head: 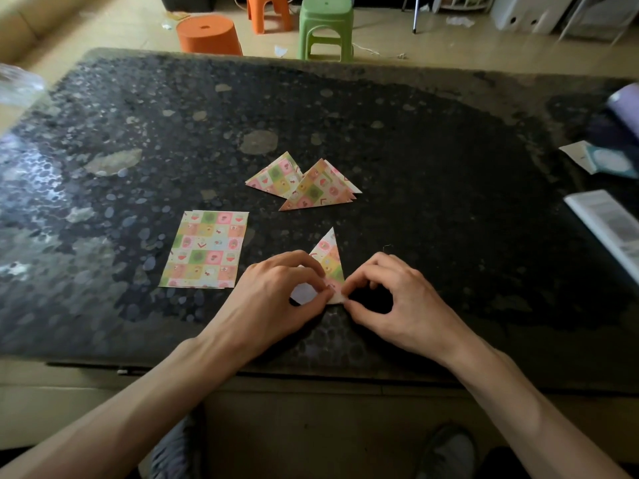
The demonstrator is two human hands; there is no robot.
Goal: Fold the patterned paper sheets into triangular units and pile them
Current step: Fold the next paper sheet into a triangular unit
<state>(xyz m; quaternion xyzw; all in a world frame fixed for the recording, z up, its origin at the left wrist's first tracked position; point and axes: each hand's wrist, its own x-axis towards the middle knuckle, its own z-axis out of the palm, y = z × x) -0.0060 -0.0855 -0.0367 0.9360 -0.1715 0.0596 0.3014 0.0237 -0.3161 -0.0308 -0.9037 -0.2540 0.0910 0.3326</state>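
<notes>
A partly folded patterned paper unit (330, 257) lies near the front middle of the dark table (415, 167), its point aimed away from me. My left hand (276, 292) pinches its lower left part, where the white underside shows. My right hand (390, 295) pinches its lower right corner with thumb and forefinger. Behind it, folded triangular units (311, 184) lie overlapped in a loose pile. A stack of flat patterned sheets (205, 248) rests to the left of my hands.
At the right edge lie a booklet (608, 226), a teal and white packet (601, 160) and a purple roll (626, 105). A clear plastic object (17, 84) sits at the far left corner. Orange stools (207, 34) and a green stool (325, 25) stand beyond the table.
</notes>
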